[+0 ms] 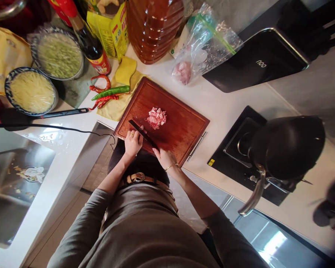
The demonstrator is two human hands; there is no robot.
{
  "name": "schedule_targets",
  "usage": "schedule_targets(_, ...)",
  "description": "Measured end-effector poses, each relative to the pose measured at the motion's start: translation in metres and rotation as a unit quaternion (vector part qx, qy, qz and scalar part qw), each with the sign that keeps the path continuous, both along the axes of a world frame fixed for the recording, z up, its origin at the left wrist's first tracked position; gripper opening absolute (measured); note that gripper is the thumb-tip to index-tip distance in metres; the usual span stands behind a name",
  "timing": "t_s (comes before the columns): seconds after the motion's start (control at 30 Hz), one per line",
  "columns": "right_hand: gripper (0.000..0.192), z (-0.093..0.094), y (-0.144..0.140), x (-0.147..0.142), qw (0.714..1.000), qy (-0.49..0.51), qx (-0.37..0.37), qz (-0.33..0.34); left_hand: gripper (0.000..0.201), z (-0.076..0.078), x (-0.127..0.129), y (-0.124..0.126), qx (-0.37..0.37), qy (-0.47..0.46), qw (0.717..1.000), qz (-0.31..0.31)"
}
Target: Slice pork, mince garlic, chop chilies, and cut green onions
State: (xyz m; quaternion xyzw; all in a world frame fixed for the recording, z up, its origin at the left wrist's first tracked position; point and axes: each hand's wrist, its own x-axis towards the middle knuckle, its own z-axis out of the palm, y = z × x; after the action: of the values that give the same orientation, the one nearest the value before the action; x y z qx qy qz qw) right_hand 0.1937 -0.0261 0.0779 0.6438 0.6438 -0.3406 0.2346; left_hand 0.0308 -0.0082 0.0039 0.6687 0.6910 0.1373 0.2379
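Two bowls [30, 91] [58, 54], one green chilli [110, 92], one cutting board [181, 130], one knife [142, 133].

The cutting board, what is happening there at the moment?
A person stands at the counter with a dark knife lying flat across the wooden cutting board. The right hand holds its handle, and the left hand rests on the blade. A small pile of chopped pink meat sits beyond the blade. Chillies lie on a yellow cloth nearby.

White countertop [220, 108], bright daylight on it. Steel sink [8, 193] set in at left, scraps inside. Black hob [234, 156] at right, carrying a dark wok [287, 145]. Black appliance [257, 59] by the grey wall [318, 85]. Pale cabinet fronts [80, 160] below.
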Motion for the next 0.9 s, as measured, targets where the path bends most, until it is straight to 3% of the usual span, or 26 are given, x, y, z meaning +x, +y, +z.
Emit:
schedule_targets(0.2, 0.057, -0.021, 0.009, -0.012, 0.999, -0.018, 0.038, 0.008, 0.012, -0.002, 0.0, -0.001, 0.009, 0.004, 1.0, 0.008)
schedule_targets(0.33, 0.056, -0.031, 0.015, -0.01, 0.997, 0.047, 0.065, -0.023, 0.023, 0.0, 0.002, -0.001, 0.005, 0.017, 0.999, 0.032)
schedule_targets(0.47, 0.06, -0.029, 0.015, 0.0, 0.994, 0.078, 0.07, -0.045, 0.03, 0.001, 0.004, -0.002, -0.005, 0.024, 0.999, 0.041)
schedule_targets(0.7, 0.057, -0.012, 0.008, 0.007, 0.999, -0.001, 0.045, 0.012, 0.03, -0.001, 0.006, -0.003, 0.007, 0.054, 0.998, 0.041)
schedule_targets(0.9, 0.058, -0.023, 0.025, -0.011, 0.999, 0.032, 0.039, 0.013, 0.029, -0.002, 0.004, -0.003, 0.0, 0.045, 0.999, 0.029)
